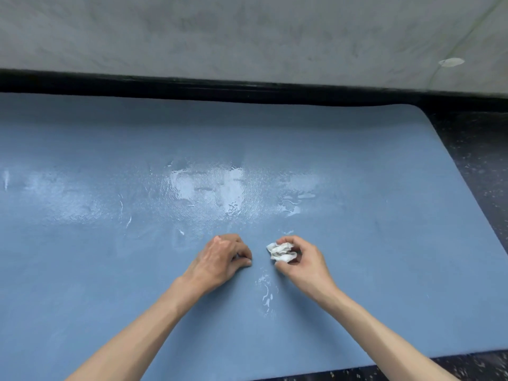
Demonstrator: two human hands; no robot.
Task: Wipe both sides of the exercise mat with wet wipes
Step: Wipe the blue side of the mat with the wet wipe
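Observation:
A blue exercise mat [357,188] lies flat and fills most of the view, its rounded far right corner showing. Wet shiny streaks cover its middle band, and a small wet patch sits between my forearms. My right hand [305,262] holds a crumpled white wet wipe [281,252] in its curled fingers just above the mat. My left hand [224,259] rests on the mat a little to the left, its fingers curled under with nothing seen in them. The two hands are a short gap apart.
Dark speckled floor [478,166] borders the mat on the right and along the near right edge. A black strip [220,88] runs along the mat's far edge below a grey wall [247,34]. A small pale mark [451,62] sits on the wall.

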